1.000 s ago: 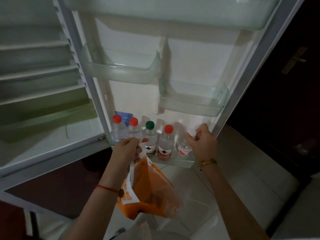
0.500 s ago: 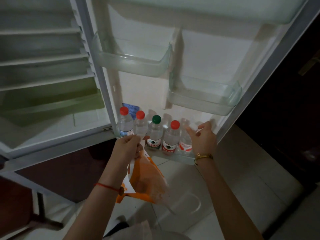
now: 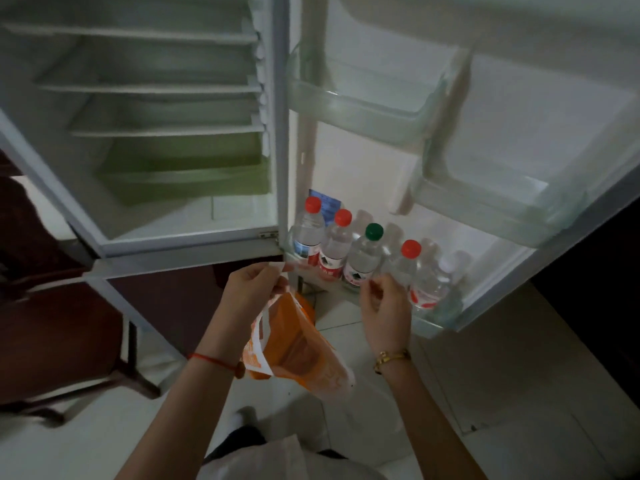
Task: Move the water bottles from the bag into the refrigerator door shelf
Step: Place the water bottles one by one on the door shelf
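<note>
Several water bottles stand in a row in the bottom door shelf (image 3: 434, 322) of the open refrigerator: two red-capped ones (image 3: 309, 233) at the left, a green-capped one (image 3: 363, 258), another red-capped one (image 3: 405, 268) and a white-capped one (image 3: 434, 282) at the right. My left hand (image 3: 254, 289) grips the white handle of an orange plastic bag (image 3: 301, 351), which hangs limp below it. My right hand (image 3: 386, 308) hovers just in front of the bottles, fingers loosely curled, holding nothing.
Two clear door bins (image 3: 363, 102) (image 3: 485, 209) sit above the bottle shelf. The refrigerator interior (image 3: 166, 133) with its white shelves and a green drawer lies at the left. A dark wooden chair (image 3: 69, 323) stands at the left on the pale tiled floor.
My right hand has let go of the white-capped bottle and drawn back toward me. The view has shifted, and the bag hangs lower under my left hand.
</note>
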### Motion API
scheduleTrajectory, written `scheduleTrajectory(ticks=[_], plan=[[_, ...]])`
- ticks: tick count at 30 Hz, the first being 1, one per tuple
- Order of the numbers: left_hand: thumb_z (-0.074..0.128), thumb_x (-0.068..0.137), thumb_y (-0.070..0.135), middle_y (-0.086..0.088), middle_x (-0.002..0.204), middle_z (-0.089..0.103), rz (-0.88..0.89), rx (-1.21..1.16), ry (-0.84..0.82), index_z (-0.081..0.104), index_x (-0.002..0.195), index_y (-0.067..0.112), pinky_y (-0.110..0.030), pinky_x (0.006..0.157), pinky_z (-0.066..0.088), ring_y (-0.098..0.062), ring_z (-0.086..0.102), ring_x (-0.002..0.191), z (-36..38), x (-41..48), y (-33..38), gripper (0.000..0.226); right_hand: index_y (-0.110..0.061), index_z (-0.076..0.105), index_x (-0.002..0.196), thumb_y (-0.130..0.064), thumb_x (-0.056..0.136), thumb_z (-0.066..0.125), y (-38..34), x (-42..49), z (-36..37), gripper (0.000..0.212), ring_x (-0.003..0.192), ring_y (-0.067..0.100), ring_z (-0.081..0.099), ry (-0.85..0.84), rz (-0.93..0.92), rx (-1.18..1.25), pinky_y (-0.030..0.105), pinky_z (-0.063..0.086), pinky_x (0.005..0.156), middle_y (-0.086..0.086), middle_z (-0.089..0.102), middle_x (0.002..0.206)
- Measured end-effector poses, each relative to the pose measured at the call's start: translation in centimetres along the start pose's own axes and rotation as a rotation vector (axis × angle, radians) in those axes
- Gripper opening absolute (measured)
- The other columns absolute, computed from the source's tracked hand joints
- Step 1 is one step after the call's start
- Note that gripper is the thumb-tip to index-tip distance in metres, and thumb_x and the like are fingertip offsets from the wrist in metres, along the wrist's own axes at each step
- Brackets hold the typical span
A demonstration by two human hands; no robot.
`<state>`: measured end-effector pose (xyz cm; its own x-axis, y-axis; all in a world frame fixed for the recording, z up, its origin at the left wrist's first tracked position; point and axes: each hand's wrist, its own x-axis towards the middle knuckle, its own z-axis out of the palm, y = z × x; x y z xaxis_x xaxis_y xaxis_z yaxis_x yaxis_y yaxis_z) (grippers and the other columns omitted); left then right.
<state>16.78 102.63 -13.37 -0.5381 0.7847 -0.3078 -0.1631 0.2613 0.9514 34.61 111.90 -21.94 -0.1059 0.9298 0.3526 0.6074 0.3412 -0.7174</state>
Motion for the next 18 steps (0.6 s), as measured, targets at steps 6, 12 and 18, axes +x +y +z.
scheduleTrajectory(ticks=[6, 12, 18], plan=[[0.052, 0.098, 0.021, -0.006, 0.082, 0.064, 0.008, 0.109, 0.103, 0.073, 0.098, 0.017, -0.008, 0.048, 0.046, -0.002, 0.058, 0.057, -6.2, 1.3, -0.8, 0.022, -0.016, 0.056, 0.082, -0.020, 0.091, 0.060, -3.5, -1.2, 5.9, 0.011, 0.075, 0.015, 0.055, -0.148, -0.068, 0.082, 0.029, 0.049, 0.062, -0.002, 0.056, 0.079], [0.056, 0.095, 0.028, -0.021, 0.076, 0.064, 0.052, 0.299, 0.240, 0.074, 0.086, 0.015, -0.026, 0.058, 0.043, -0.019, 0.051, 0.064, -14.2, 4.0, -0.7, 0.024, -0.014, 0.058, 0.086, -0.023, 0.091, 0.058, -7.3, -2.0, 12.8, 0.011, 0.078, 0.019, 0.060, -0.244, -0.035, 0.109, 0.042, 0.055, 0.068, 0.001, 0.060, 0.082], [0.063, 0.091, 0.027, -0.010, 0.070, 0.068, 0.076, 0.380, 0.285, 0.071, 0.078, 0.011, -0.031, 0.067, 0.050, -0.021, 0.063, 0.069, -22.6, 5.6, -0.4, 0.022, -0.014, 0.057, 0.080, -0.023, 0.091, 0.059, -12.9, -3.5, 19.0, 0.014, 0.070, 0.018, 0.058, -0.272, -0.089, 0.092, 0.036, 0.051, 0.062, 0.002, 0.060, 0.075]])
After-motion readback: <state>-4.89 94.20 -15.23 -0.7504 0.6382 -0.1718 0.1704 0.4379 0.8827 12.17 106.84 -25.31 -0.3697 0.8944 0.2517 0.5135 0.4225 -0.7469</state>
